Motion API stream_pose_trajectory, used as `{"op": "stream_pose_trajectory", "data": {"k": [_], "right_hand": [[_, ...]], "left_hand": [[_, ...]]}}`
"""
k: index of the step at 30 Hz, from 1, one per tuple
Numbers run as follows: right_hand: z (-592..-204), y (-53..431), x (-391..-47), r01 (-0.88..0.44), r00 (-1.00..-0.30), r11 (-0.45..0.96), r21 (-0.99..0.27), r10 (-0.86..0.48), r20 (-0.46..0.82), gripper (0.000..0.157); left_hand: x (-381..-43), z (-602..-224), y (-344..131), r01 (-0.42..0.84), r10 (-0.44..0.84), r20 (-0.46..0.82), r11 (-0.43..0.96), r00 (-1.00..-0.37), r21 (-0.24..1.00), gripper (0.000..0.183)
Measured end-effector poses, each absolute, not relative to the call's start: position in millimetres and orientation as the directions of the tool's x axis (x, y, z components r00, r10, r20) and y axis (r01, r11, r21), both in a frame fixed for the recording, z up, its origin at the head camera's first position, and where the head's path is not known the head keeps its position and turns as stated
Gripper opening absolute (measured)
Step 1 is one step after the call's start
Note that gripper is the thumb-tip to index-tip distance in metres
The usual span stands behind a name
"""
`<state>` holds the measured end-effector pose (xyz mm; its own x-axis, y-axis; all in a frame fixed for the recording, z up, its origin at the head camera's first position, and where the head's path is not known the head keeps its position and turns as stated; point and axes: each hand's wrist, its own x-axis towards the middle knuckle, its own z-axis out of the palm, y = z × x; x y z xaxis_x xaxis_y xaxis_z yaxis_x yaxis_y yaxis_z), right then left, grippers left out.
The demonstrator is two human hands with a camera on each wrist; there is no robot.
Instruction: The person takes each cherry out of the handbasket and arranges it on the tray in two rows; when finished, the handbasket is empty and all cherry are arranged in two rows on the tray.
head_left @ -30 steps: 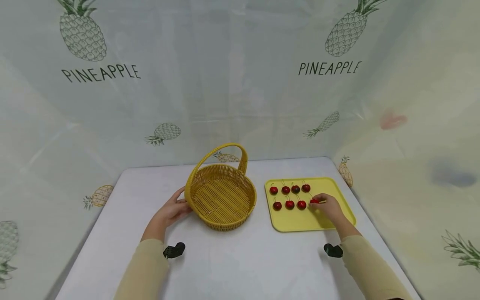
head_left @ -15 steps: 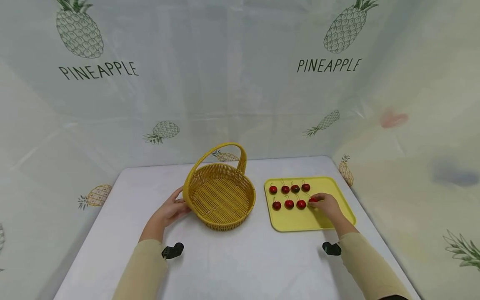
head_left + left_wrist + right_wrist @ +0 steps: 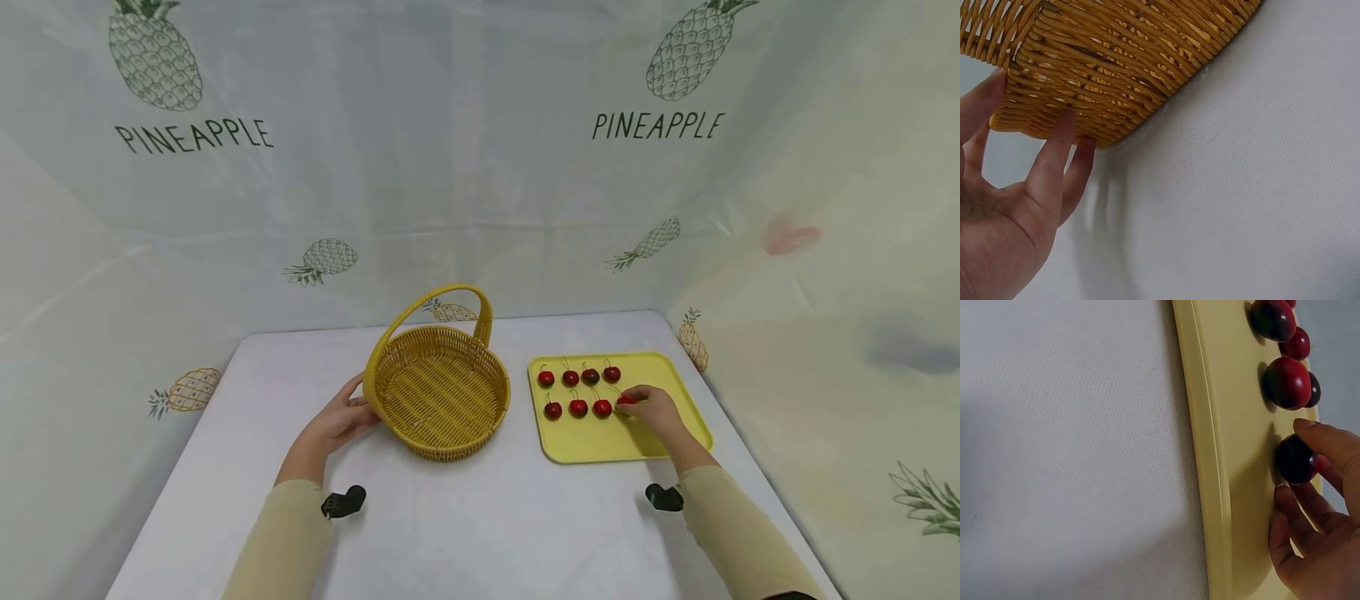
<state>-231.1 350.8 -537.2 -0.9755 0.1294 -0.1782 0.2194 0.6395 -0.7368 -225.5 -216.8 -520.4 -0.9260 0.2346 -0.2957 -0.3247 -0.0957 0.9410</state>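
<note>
A round yellow wicker basket [image 3: 442,392] with an arched handle stands on the white table. My left hand [image 3: 343,423] touches its outer left side with fairly straight fingers. In the left wrist view, fingertips [image 3: 1063,125] lie against the woven wall [image 3: 1110,69], one of them near the handle's base. On the right, my right hand [image 3: 654,410] pinches a red cherry [image 3: 626,401] between thumb and fingers, low over a yellow tray [image 3: 592,442]. The right wrist view has that cherry [image 3: 1296,460] dark and close to the tray surface.
Several stemmed cherries lie in two rows on the tray, among them a front-row cherry [image 3: 602,408] beside the pinched one and a back-row cherry [image 3: 612,373]. The white table [image 3: 480,525] extends in front. A pineapple-print curtain [image 3: 450,167] hangs behind.
The pinched cherry has shifted very slightly to the left with my right hand. My left hand stays at the basket. The head view has tilted a little.
</note>
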Motion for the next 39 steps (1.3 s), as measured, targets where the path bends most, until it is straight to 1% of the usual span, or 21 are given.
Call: {"op": "stream_pose_trajectory", "data": {"k": [15,29,39], "right_hand": [[-538.8,351.3,-228.2,0.213,-0.977,0.631,-0.746,0.116,-0.181,0.033],[-543.8,355.3,-227.6,0.168,-0.984,0.623,-0.764,0.059,-0.168,0.033],[-540.8,351.3,-225.6,0.164,-0.984,0.640,-0.750,0.056,-0.168,0.035]], "left_hand": [[-225.4,-521.0,-216.0,-0.328,0.227,-0.302,-0.083,-0.926,0.941,0.085],[-222.0,-522.7,-217.6,-0.315,0.225,-0.288,-0.092,-0.931,0.945,0.085],[-220.3,-521.5,-215.7,-0.308,0.215,-0.283,-0.094,-0.935,0.947,0.083]]}}
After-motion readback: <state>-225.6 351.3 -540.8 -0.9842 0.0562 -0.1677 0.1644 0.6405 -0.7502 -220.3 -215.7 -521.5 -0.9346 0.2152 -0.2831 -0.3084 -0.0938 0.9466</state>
